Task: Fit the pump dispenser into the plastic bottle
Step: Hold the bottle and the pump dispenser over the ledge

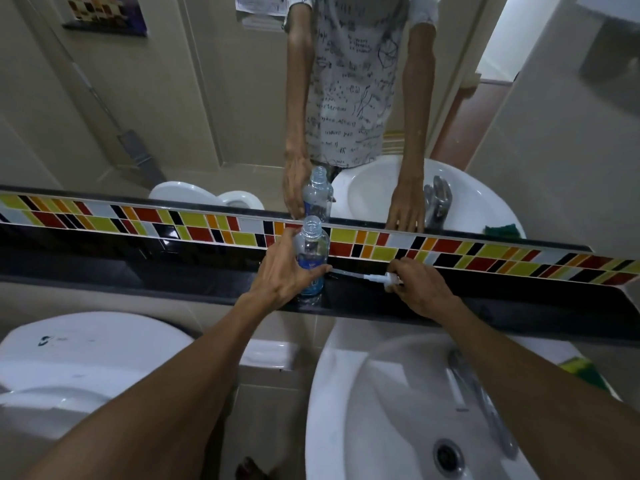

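Observation:
A clear plastic bottle with a blue label stands upright on the black ledge, its neck uncapped. My left hand is wrapped around the bottle's lower half. A white pump dispenser lies flat on the ledge to the right, its thin tube pointing left toward the bottle's base. My right hand is closed over the pump's head, which is partly hidden under my fingers.
A multicoloured tile strip and a mirror rise behind the ledge. A white sink with a chrome tap sits below right, a white toilet below left, and a green sponge at the sink's right rim.

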